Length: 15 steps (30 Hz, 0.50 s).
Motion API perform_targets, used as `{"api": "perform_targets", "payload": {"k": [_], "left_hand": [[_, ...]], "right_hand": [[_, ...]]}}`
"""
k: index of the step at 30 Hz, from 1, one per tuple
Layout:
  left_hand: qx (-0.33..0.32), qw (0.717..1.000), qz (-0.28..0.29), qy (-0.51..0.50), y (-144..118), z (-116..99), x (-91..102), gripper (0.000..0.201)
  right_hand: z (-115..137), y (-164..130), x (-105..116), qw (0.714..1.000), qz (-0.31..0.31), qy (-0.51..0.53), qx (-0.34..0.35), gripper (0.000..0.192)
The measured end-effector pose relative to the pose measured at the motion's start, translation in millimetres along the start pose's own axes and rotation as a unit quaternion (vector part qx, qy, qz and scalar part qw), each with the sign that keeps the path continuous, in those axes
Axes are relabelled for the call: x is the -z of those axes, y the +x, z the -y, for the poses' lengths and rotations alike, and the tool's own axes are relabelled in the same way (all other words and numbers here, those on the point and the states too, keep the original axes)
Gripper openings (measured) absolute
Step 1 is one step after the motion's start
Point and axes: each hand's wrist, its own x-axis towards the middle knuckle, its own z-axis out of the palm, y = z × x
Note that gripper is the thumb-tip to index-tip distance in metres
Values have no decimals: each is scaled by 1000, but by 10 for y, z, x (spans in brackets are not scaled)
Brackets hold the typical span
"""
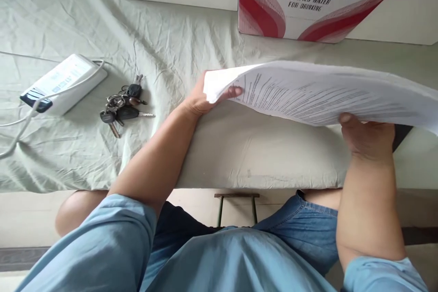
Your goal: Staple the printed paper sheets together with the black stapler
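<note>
A stack of printed paper sheets is held up over the table, bowed along its length and stretching past the right edge of the view. My left hand grips its left end, thumb over the printed side and the other fingers hidden behind. Lower down, my right hand holds the near edge, its thumb on the front and the remaining fingers out of sight beneath. Lines of small print cover the side facing me, too blurred to read.
A bunch of keys lies on the pale green cloth left of my arm. Farther left is a white box-shaped device with a white cable. A Wahaha water carton stands at the back. A dark object shows partly behind my right hand.
</note>
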Motion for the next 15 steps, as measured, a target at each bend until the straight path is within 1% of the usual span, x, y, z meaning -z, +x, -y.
{"api": "perform_targets", "payload": {"k": [1,3,4,6,9,12,13,15], "left_hand": [[3,1000,24,10,-2,-8,-7,81],[2,997,67,24,-12,-34,-45,84],[0,997,72,31,-19,-49,-72,87],[-1,996,65,61,-34,-75,-126,88],[9,995,37,95,-55,-102,-171,81],[25,997,31,72,-64,-109,-151,68],[27,998,32,54,-63,-104,-134,65],[32,999,35,17,-56,-86,-89,62]], "right_hand": [[-12,-16,5,1000,8,7,1,97],[-44,-28,8,998,26,42,29,96],[-61,-26,4,997,39,55,33,96],[-88,-16,-12,996,60,65,13,94],[-100,-18,-41,995,69,65,-30,88],[-78,-44,-34,996,56,70,-18,77],[-71,-51,-15,996,56,68,-27,72],[-69,-43,50,993,66,62,-81,61]]}}
